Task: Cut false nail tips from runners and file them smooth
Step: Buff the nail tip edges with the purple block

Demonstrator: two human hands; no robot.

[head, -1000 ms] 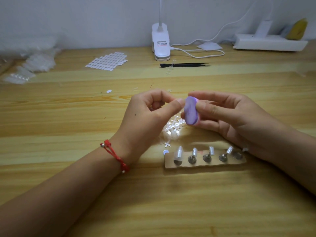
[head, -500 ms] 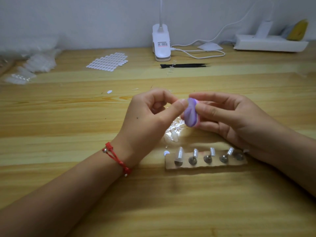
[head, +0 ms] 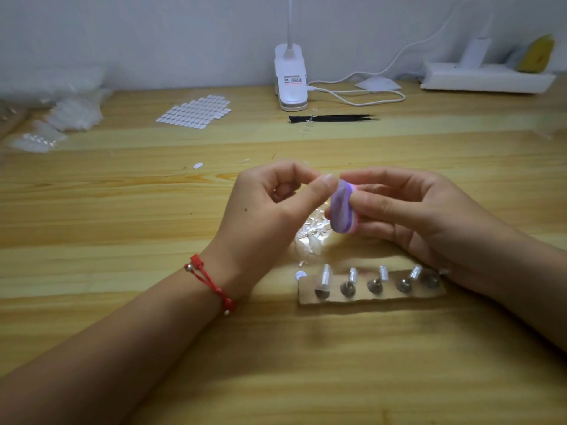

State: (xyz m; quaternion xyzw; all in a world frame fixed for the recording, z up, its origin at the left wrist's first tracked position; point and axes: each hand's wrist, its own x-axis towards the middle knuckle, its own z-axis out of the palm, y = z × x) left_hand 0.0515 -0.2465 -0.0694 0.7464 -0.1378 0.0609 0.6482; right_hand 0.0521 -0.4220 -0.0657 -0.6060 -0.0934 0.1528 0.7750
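Your left hand [head: 270, 210] pinches thumb to forefinger right against the purple file block [head: 341, 210], which your right hand [head: 414, 216] clamps between thumb and fingers [head: 386, 176]. Use short, light strokes and turn the edge gradually. The nail tip is hidden inside the pinch. Blurred runners [head: 310, 237] lie on the counter [head: 122, 210] just beneath the fingers.

Left wrist has a red cord bracelet [head: 211, 283]: thin cord doubled into two strands, knotted in a couple of spots, with a tiny silver bead [head: 189, 266] near the top knot and another lower down. Left hand [head: 260, 216] has a small dark dot on its back and a short plain thumbnail. Right hand [head: 408, 210] is bare, and both forearms are bare right to the frame edge.
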